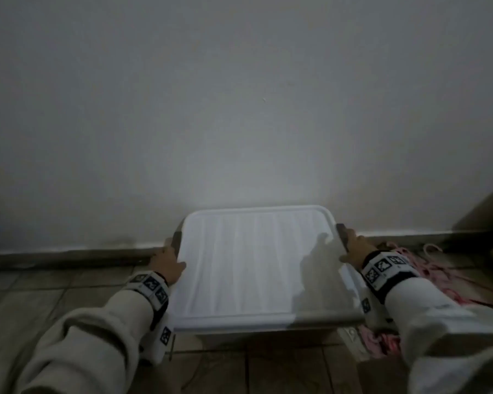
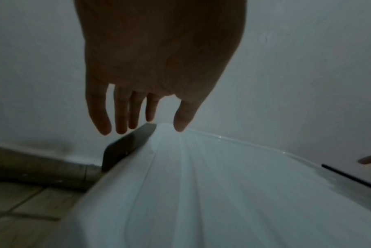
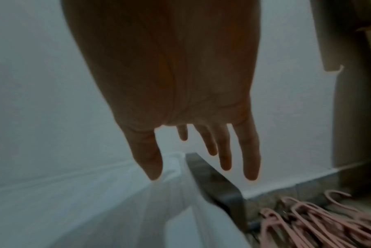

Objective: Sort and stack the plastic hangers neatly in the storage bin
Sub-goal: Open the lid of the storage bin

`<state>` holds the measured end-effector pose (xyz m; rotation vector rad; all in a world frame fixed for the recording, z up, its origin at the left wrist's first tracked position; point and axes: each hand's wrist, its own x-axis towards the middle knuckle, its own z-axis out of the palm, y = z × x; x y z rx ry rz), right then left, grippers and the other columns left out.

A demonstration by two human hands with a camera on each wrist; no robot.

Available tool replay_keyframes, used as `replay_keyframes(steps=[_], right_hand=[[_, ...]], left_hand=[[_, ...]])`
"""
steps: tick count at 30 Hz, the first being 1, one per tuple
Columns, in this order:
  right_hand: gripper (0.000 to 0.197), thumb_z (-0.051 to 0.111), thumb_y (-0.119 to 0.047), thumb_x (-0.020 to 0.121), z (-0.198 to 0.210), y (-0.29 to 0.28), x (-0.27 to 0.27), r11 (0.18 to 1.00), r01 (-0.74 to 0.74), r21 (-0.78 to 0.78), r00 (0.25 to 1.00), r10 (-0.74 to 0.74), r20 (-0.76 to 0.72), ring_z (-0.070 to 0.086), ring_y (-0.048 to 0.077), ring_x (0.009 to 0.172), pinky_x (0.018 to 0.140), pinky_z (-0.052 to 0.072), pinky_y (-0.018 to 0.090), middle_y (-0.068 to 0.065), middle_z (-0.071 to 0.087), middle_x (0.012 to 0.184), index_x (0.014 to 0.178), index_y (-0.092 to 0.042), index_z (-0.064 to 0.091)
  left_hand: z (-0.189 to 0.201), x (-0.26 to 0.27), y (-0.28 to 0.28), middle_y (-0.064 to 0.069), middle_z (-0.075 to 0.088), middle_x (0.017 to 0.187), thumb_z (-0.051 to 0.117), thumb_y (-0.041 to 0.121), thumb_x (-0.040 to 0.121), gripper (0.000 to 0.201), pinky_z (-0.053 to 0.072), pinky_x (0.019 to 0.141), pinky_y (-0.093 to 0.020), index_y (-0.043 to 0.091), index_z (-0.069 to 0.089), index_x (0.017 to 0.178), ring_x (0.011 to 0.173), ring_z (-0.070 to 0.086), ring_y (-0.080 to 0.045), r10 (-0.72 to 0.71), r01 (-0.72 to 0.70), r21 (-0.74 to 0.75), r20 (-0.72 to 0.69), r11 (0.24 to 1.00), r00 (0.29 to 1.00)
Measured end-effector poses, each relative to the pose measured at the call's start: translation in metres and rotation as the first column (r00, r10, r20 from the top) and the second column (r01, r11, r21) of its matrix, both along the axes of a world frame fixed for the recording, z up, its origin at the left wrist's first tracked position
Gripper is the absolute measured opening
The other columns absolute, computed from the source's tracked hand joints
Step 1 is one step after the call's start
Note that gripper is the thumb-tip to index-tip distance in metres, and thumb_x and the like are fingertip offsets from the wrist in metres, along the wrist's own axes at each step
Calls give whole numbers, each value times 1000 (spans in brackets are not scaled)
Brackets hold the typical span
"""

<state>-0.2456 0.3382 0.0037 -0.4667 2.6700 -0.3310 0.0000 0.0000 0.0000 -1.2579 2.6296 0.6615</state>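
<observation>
A white storage bin stands against the wall with its ribbed lid (image 1: 254, 265) on. A dark latch sits at each end of the lid, the left latch (image 1: 177, 243) (image 2: 127, 147) and the right latch (image 1: 342, 237) (image 3: 218, 186). My left hand (image 1: 168, 261) (image 2: 150, 107) is at the left latch, fingers straight, thumb over the lid's edge. My right hand (image 1: 355, 250) (image 3: 180, 130) mirrors it at the right latch. Neither hand holds anything. Pink plastic hangers (image 1: 439, 271) (image 3: 318, 223) lie in a loose heap on the floor right of the bin. The bin's inside is hidden.
The floor (image 1: 54, 297) is tiled, with a dark skirting strip (image 1: 69, 254) along the pale wall. A brown piece of furniture (image 1: 490, 211) stands at the far right behind the hangers. More pink hangers (image 1: 382, 339) show under my right sleeve.
</observation>
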Motion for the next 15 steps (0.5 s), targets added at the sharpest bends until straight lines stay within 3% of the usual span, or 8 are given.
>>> replay_keyframes(steps=[3, 6, 10, 15], right_hand=[[74, 59, -20, 88, -13, 11, 4, 993, 109, -44, 993, -107, 48, 46, 35, 123, 100, 41, 37, 24, 43, 136, 143, 0, 15], [61, 52, -21, 92, -27, 15, 11, 974, 193, -121, 980, -187, 63, 48, 37, 119, 98, 40, 39, 24, 43, 134, 142, -1, 22], [43, 41, -20, 97, -36, 12, 16, 940, 275, -203, 960, -279, 8, 46, 39, 117, 96, 38, 41, 28, 42, 130, 132, 4, 34], [39, 37, -25, 98, -46, 10, 18, 884, 346, -313, 936, -349, 48, 48, 42, 112, 91, 37, 43, 32, 45, 125, 126, 3, 37]], left_hand=[[-13, 2, 10, -25, 30, 144, 49, 26, 95, 61, 32, 106, -38, -2, 21, 141, 131, 35, -37, 180, -178, 43, -46, 983, 983], [-31, 2, 17, -26, 34, 143, 46, 25, 96, 65, 33, 105, -45, 3, 11, 146, 126, 40, -42, 304, -275, 178, -159, 945, 939], [-43, 1, 20, -29, 44, 133, 36, 23, 99, 49, 39, 95, -47, -4, 27, 139, 116, 48, -45, 395, -372, 135, -250, 918, 884], [-51, 2, 25, -29, 46, 127, 32, 24, 100, 43, 42, 88, -49, -5, 34, 132, 108, 52, -44, 369, -375, 33, -279, 926, 887]])
